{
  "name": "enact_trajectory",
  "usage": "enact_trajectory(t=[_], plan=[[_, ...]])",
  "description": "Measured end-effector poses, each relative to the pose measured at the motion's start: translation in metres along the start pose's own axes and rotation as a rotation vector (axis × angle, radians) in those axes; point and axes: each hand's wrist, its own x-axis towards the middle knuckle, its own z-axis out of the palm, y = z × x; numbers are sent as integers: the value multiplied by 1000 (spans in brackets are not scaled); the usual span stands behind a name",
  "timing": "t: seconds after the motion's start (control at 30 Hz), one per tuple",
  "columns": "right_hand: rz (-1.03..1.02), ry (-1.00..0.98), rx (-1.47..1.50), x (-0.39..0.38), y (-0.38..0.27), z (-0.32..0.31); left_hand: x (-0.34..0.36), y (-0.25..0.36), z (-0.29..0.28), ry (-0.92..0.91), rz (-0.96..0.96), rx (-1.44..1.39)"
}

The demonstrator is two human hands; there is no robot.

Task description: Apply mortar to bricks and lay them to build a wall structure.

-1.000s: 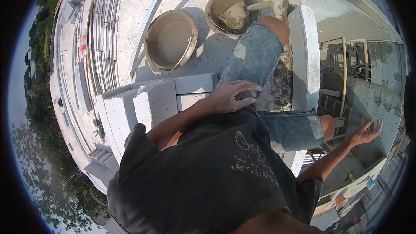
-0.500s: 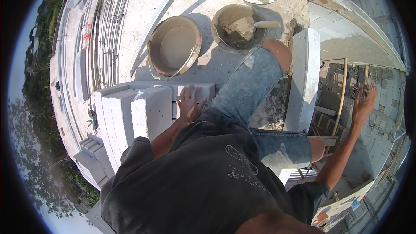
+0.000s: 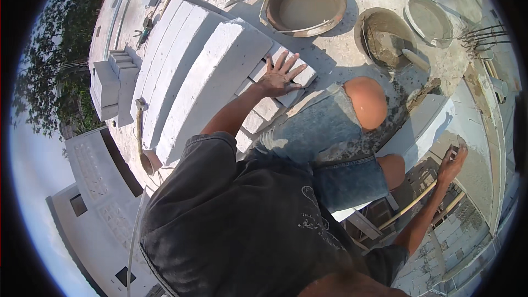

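My left hand (image 3: 279, 80) lies with spread fingers on the end of a white block (image 3: 301, 77) beside my bent knee. Left of it, large white blocks (image 3: 214, 82) stand on edge in a row, leaning close together. My right hand (image 3: 452, 162) hangs out to the right, fingers loosely bent and apart, and I see nothing held in it. Next to that hand runs a long pale block (image 3: 421, 124), with a rough grey mortar surface (image 3: 459, 137) beyond it.
Ahead stand a wide basin of grey liquid (image 3: 305, 3), a bucket of mortar (image 3: 385, 38) with a handled tool (image 3: 415, 59) in it, and another bucket (image 3: 429, 20). A hammer-like tool (image 3: 139, 126) leans by the blocks. Below on the right is a drop with wooden poles (image 3: 407, 206).
The view has swung, so basin and buckets sit farther right. My left hand stays on the blocks with fingers more spread; my right hand's fingers have bent.
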Motion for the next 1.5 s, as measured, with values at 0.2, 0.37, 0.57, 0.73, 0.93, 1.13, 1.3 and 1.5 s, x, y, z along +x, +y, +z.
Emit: enact_trajectory(t=[0.2,0.37,0.57,0.73,0.93,1.13,1.3,1.5], plan=[[-86,-209,398,75,-117,69,-35,16,-52,389,-74,-645],[-148,-86,443,118,-137,64,-212,-34,-162,1323,-641,95],[-65,27,352,113,-107,59,-399,-189,-158,853,-1143,-23],[25,-52,357,74,-45,45,-386,-193,-78,449,-1501,-199],[312,-76,126,25,19,9,-335,-179,-93,591,-1464,-221],[495,23,139,-16,29,-46,-270,-89,-178,1179,-1162,-375],[314,190,509,-9,-36,-101,-150,29,-308,1328,-126,-581],[-10,193,955,-6,-174,-130,56,276,-295,48,791,-2016]])
